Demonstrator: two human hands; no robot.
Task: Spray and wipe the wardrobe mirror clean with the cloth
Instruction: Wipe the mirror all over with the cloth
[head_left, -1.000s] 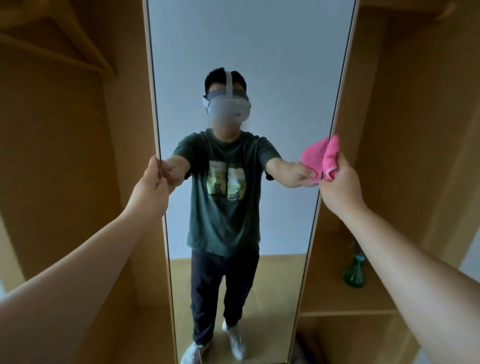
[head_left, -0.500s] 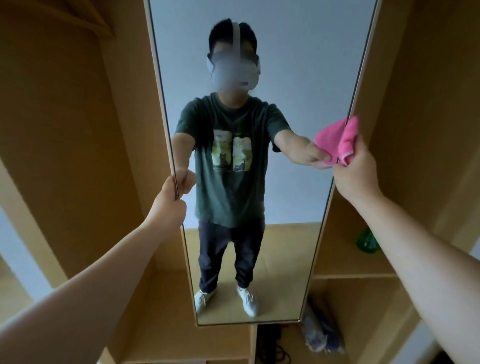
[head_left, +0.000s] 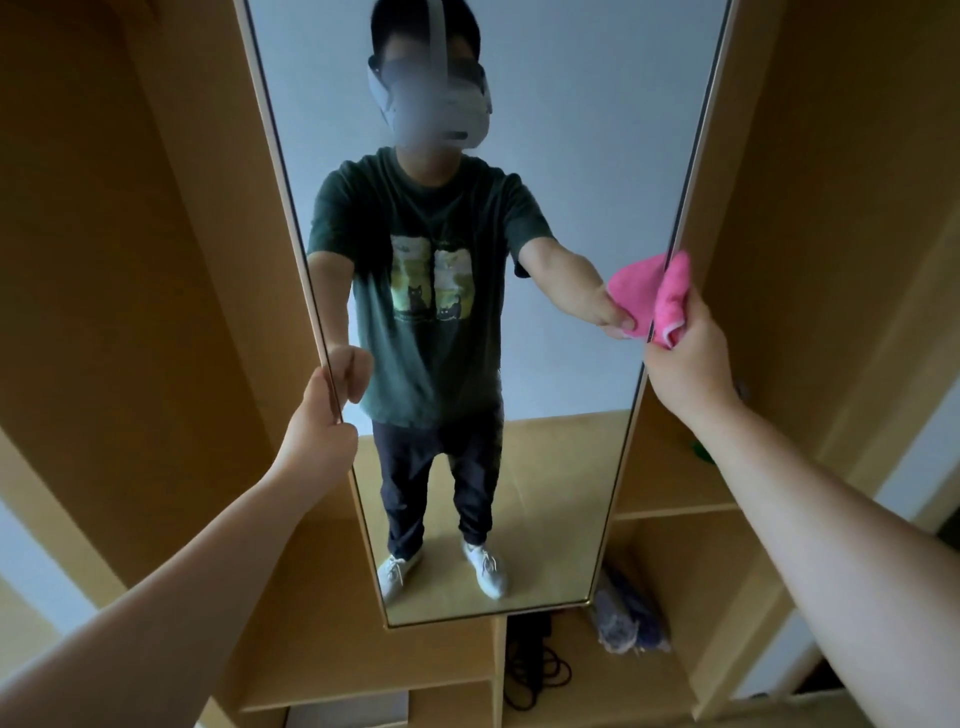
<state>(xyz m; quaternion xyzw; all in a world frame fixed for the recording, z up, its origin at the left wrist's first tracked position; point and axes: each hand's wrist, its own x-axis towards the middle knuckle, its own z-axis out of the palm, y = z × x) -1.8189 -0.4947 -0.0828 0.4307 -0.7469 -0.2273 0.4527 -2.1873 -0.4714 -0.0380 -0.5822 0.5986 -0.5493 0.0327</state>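
- My left hand is clenched on the left edge of the mirror, with the fingers curled round the frame, a little below the middle of its height.
- My right hand grasps the pink cloth. The cloth is bunched in the fingers, and I hold it against the right edge of the mirror, higher than my left hand.
- The mirror is a tall, narrow panel in the middle of the wooden wardrobe. Its bottom edge ends above the lower compartments.
- On both sides of the panel there is open room: a deep bay on the left, and a bay with a shelf on the right.
- On this shelf a small green thing shows just beside my right forearm. Most of it is hidden, so I cannot tell what it is.
- Under the shelf, near the lower right corner of the mirror, lies a blue and white bundle.
- In the compartment below the mirror lie black cables. Left of them, a grey flat thing shows at the bottom of the view.
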